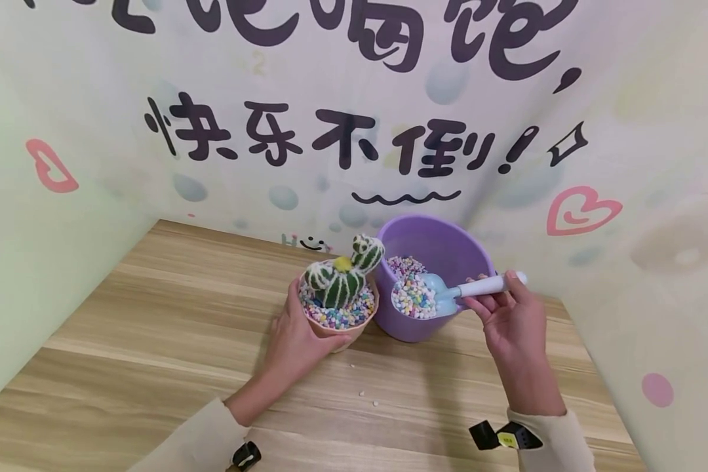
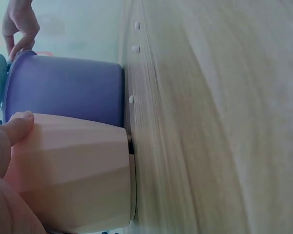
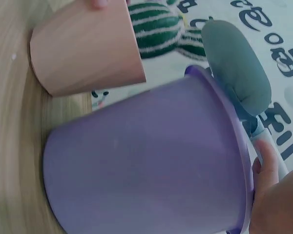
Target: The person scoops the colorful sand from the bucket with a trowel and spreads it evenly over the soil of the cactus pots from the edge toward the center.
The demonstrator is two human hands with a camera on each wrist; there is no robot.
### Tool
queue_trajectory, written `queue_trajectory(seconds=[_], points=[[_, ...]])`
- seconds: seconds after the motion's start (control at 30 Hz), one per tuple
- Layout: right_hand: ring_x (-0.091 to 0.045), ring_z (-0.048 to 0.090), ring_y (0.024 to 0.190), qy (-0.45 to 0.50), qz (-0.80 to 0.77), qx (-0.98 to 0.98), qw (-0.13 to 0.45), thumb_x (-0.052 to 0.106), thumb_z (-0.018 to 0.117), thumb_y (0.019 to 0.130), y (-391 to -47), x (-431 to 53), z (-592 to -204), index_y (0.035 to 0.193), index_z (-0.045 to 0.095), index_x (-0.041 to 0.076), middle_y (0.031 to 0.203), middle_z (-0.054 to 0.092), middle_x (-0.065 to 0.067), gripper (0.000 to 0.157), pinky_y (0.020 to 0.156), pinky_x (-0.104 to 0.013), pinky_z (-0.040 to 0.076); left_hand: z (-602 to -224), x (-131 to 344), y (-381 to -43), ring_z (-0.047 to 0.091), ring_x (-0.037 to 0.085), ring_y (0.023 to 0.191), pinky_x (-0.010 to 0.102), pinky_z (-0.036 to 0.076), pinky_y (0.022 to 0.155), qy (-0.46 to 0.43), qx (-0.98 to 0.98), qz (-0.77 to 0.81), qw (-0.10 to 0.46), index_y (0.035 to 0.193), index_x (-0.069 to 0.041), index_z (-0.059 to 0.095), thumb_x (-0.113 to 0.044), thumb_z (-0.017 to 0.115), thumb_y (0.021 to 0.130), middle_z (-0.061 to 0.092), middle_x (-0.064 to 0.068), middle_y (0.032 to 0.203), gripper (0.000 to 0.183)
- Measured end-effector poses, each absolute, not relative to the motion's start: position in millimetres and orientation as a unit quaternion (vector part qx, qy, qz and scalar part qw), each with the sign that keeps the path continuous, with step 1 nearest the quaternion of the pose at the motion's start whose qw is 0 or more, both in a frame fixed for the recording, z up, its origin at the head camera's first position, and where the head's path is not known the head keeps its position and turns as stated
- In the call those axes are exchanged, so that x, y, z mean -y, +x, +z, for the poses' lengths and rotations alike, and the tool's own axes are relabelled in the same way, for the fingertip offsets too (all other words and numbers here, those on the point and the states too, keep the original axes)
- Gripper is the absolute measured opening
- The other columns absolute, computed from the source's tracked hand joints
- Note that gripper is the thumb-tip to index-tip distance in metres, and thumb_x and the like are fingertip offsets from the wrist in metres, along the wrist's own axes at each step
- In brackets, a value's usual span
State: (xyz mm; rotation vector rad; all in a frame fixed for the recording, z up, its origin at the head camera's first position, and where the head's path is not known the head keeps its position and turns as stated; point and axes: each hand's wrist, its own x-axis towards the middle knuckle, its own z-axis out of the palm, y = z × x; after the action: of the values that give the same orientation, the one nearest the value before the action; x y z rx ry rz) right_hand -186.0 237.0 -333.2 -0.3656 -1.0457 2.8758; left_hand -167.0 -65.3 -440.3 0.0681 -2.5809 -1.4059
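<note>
My left hand point(image 1: 299, 334) grips the near left side of a peach flowerpot point(image 2: 78, 170), its thumb across the front near the rim. In the pot stands a knitted green cactus point(image 1: 341, 288) with white ribs and a yellow flower, and colourful pebbles point(image 1: 348, 317) surround its base. My right hand point(image 1: 516, 321) holds the white handle of a light blue scoop point(image 1: 446, 295). The scoop is heaped with pebbles and lies over the near rim of a purple bucket point(image 3: 146, 161). More pebbles point(image 1: 406, 265) show inside the bucket, right beside the flowerpot.
The wooden table point(image 1: 171, 314) carries a few stray pebbles point(image 1: 375, 403) in front of the pot. Behind the bucket rises a printed backdrop point(image 1: 307, 177) with dark lettering and pink hearts, and pale walls flank the table.
</note>
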Motion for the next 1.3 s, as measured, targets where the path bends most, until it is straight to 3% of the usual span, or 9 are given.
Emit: queue_trajectory(seconds=[0.2,0.57,0.83,1.13,1.3], points=[[-0.036,0.068,0.096,-0.134,0.942,0.303,0.052,0.017,0.06,0.097,-172,-227,-339,0.125,0.034,0.016,0.104,0.054,-0.015,0.038,0.084,-0.053,0.052,-442,63,-165,0.041,0.039,0.133,0.054,0.034,0.106,0.032,0.874,-0.472,0.111,0.155,-0.013,0.008,-0.048,0.093,0.053,0.037,0.022,0.15,0.138],[-0.036,0.071,0.083,-0.162,0.937,0.288,0.113,0.015,0.063,0.095,-159,-208,-345,0.113,0.044,0.011,0.092,0.061,-0.018,0.026,0.072,-0.052,0.056,-443,61,-161,0.041,0.038,0.133,0.051,0.036,0.102,0.036,0.875,-0.468,0.117,0.155,-0.011,0.007,-0.048,0.093,0.055,0.036,0.021,0.151,0.137],[-0.034,0.072,0.081,-0.139,0.934,0.284,0.167,0.012,0.063,0.094,-149,-189,-357,0.097,0.048,0.008,0.091,0.064,-0.017,0.015,0.063,-0.051,0.057,-443,61,-161,0.041,0.043,0.132,0.055,0.035,0.106,0.033,0.873,-0.472,0.117,0.155,-0.012,0.006,-0.048,0.093,0.055,0.035,0.023,0.151,0.137],[-0.035,0.072,0.075,-0.083,0.927,0.295,0.218,0.007,0.057,0.097,-142,-170,-372,0.096,0.05,0.003,0.082,0.068,-0.017,0.008,0.059,-0.051,0.057,-444,62,-161,0.044,0.042,0.13,0.051,0.035,0.101,0.031,0.876,-0.467,0.116,0.155,-0.008,0.006,-0.048,0.092,0.056,0.035,0.023,0.152,0.137],[-0.035,0.072,0.072,-0.068,0.923,0.289,0.245,0.005,0.061,0.095,-140,-161,-377,0.099,0.049,0.001,0.08,0.066,-0.018,0.013,0.058,-0.051,0.057,-445,62,-162,0.043,0.041,0.131,0.051,0.035,0.1,0.03,0.875,-0.469,0.118,0.155,-0.009,0.006,-0.049,0.091,0.057,0.035,0.022,0.152,0.136]])
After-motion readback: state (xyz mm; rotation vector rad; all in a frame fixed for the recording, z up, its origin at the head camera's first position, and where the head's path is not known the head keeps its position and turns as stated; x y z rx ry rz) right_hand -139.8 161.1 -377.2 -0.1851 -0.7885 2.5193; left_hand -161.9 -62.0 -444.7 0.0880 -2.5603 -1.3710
